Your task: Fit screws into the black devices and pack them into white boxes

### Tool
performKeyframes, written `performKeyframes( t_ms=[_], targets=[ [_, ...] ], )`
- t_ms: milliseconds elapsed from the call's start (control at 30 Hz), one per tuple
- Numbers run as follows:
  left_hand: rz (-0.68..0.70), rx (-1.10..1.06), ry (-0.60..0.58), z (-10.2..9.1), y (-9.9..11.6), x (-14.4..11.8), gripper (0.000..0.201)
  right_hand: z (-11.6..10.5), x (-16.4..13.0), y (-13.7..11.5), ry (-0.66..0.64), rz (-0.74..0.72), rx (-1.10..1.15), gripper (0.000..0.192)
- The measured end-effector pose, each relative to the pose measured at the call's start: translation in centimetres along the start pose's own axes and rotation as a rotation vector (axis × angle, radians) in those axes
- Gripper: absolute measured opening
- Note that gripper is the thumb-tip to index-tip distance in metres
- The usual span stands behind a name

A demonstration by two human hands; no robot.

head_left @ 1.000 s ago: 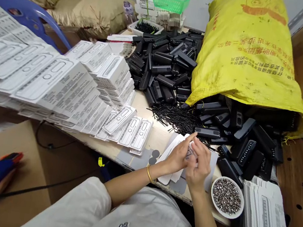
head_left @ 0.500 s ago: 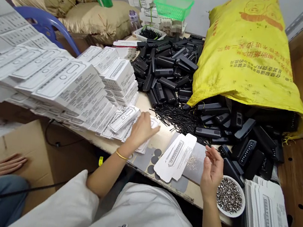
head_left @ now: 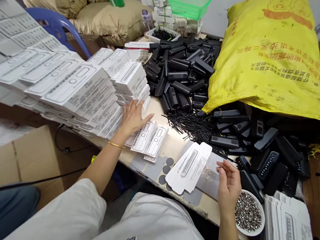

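Observation:
My left hand (head_left: 132,119) is spread over the front end of the stacked small white boxes (head_left: 76,96), its fingers against them. Part of the boxes beneath the palm is hidden. Right of it lie white printed boxes (head_left: 157,139) side by side at the table edge. My right hand (head_left: 229,185) hovers palm inward with loosely bent fingers and nothing visible in it. It is beside a white bowl of small metal pieces (head_left: 249,213). Between the hands, flat white printed cards (head_left: 187,169) lie fanned over a grey mat (head_left: 212,174).
Black plastic devices (head_left: 181,71) are heaped at the back, some spilling from a yellow sack (head_left: 275,64). Thin black sticks (head_left: 189,125) lie before them. More flat cards (head_left: 292,238) stand at right. A green basket (head_left: 189,5) sits behind. Another person's leg (head_left: 1,209) shows lower left.
My left hand has moved left and away from me, its fingers spreading, uncovering the boxes at the edge. My right hand stays by the bowl. The other person's hand has left the view.

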State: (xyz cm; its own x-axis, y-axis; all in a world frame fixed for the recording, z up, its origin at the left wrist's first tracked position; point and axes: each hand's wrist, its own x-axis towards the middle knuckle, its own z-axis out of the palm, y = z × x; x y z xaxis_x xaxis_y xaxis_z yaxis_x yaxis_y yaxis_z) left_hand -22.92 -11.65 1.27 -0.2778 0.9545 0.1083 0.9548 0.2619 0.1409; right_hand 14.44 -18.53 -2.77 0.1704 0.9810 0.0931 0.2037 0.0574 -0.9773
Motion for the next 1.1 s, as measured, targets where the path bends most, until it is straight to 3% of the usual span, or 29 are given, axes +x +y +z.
performKeyframes(
  t_ms=[200, 400, 567, 700, 900, 967, 1100],
  targets=[
    [0.014, -0.030, 0.062, 2.1, -2.2, 1.4, 0.040, 0.4, 0.2, -0.1, -0.047, -0.002, 0.004, 0.031],
    [-0.015, -0.067, 0.063, 2.3, -2.6, 0.9, 0.026, 0.5, 0.1, -0.1, -0.037, -0.005, -0.009, 0.031],
    [-0.038, -0.051, 0.029, 1.7, -2.5, 1.1, 0.031, 0.2, 0.3, -0.5, 0.004, -0.018, 0.009, 0.027],
    [-0.020, -0.044, 0.004, 0.4, -1.4, -0.2, 0.041, -0.4, 0.4, -0.7, 0.012, -0.019, 0.010, 0.026],
    [0.274, 0.053, -0.232, -0.8, 2.3, -3.8, 0.057, -0.7, 0.5, -0.8, 0.034, -0.014, 0.022, 0.026],
    [0.240, 0.094, -0.238, -0.7, 2.1, -4.1, 0.055, -1.0, 0.5, -0.7, 0.031, -0.011, 0.013, 0.025],
    [0.045, 0.142, -0.229, -0.6, -0.5, -3.6, 0.057, -2.8, 0.0, -0.6, 0.047, 0.023, -0.054, 0.025]
  ],
)
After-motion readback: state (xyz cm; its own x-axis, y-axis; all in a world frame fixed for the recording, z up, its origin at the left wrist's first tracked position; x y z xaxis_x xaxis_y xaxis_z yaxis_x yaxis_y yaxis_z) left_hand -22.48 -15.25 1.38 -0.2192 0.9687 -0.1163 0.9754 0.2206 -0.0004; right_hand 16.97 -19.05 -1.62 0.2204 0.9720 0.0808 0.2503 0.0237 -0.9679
